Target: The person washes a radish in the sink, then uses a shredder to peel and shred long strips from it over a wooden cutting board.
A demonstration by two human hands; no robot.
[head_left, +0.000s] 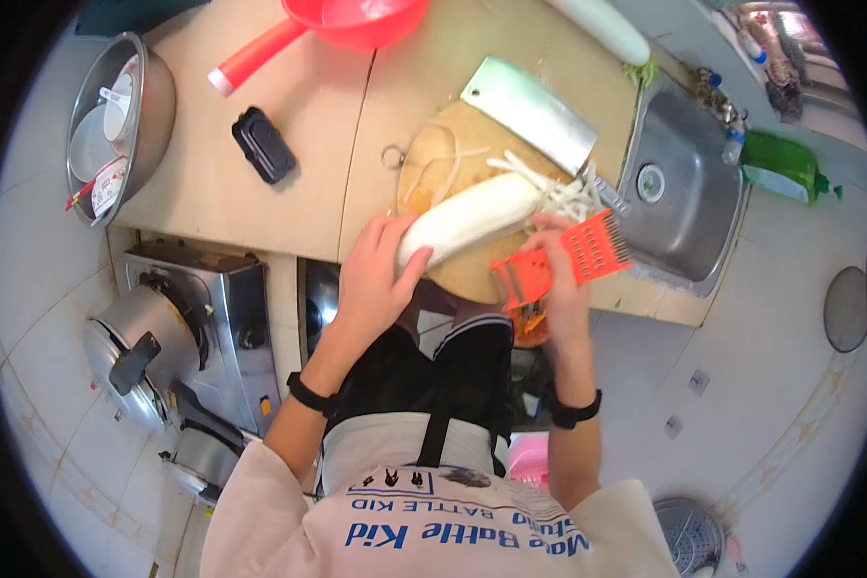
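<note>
My left hand [374, 275] is wrapped round the near-left end of a peeled white radish [477, 217], which lies slantwise over a round wooden cutting board [424, 154]. In my right hand [561, 279] is a flat orange grater [597, 247], tilted beside the radish's far end. White radish strips [573, 200] are piled on the board near that end, and a few thin ones lie on its left part. A cleaver [530, 111] rests across the board's far right edge, its handle toward the sink.
A steel sink [679, 140] is at the right, with a green bottle [778, 166] beyond it. Another white radish [602, 27] lies at the back. Leftward are a red-handled pan [270, 53], a black case [263, 144], a metal basin [154, 111] and a stove with a pot [149, 328].
</note>
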